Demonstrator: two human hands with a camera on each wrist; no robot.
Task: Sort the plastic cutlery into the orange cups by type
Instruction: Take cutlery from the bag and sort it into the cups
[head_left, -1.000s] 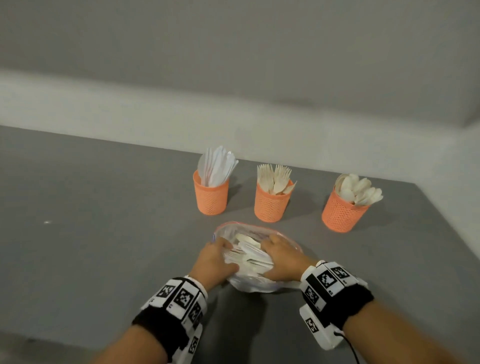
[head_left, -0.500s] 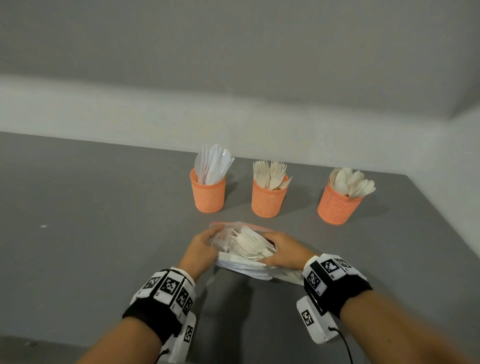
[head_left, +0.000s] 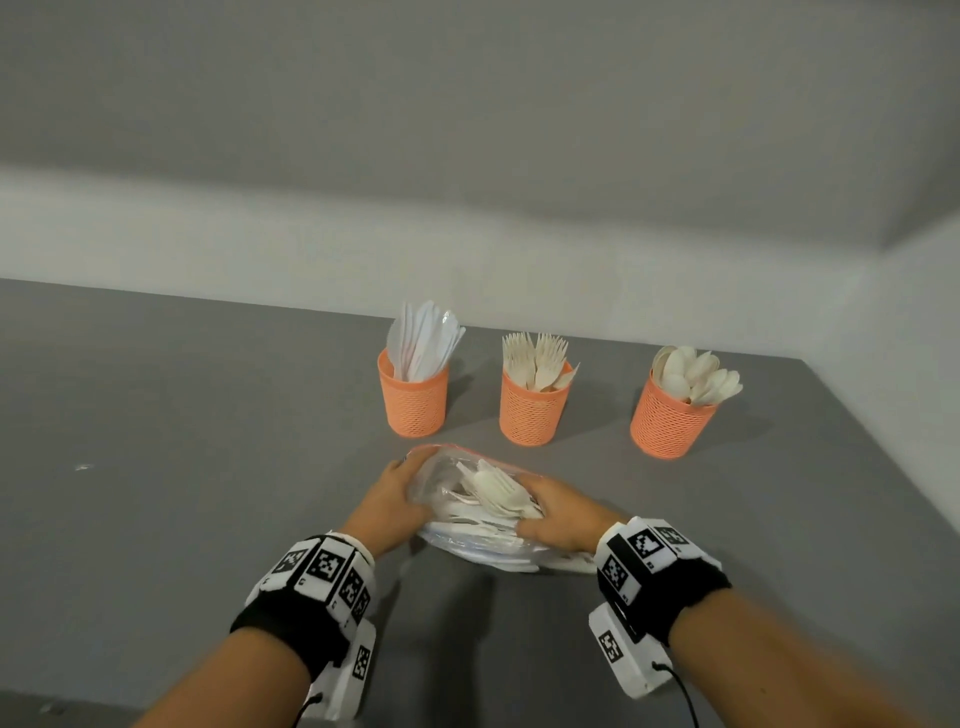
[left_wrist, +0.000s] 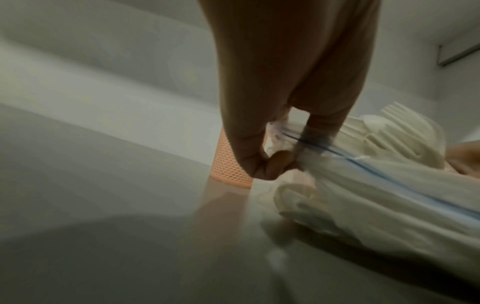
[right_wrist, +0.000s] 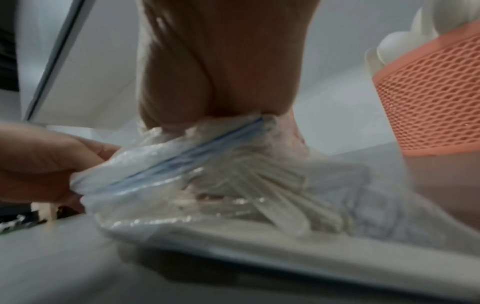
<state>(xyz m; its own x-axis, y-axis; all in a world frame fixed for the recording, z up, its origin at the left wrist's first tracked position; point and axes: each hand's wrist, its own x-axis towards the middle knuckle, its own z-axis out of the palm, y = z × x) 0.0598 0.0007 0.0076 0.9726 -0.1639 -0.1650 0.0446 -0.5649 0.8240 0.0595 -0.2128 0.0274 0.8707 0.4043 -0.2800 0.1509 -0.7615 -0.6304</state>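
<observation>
Both hands on the zip bag (head_left: 447, 470) of cutlery: left hand (head_left: 390, 498) fingers pinching its edge, right hand (head_left: 563, 514) fingers gripping the other side.

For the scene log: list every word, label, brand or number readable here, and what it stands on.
No readable text.
Left wristband: black-and-white square marker codes only; small characters beneath them too small to read.
Right wristband: the same, unreadable.
Plastic bag, three orange cups, cutlery: no print visible.

No readable text, only coded square markers on wristbands (head_left: 322, 571) (no legible letters)
</observation>
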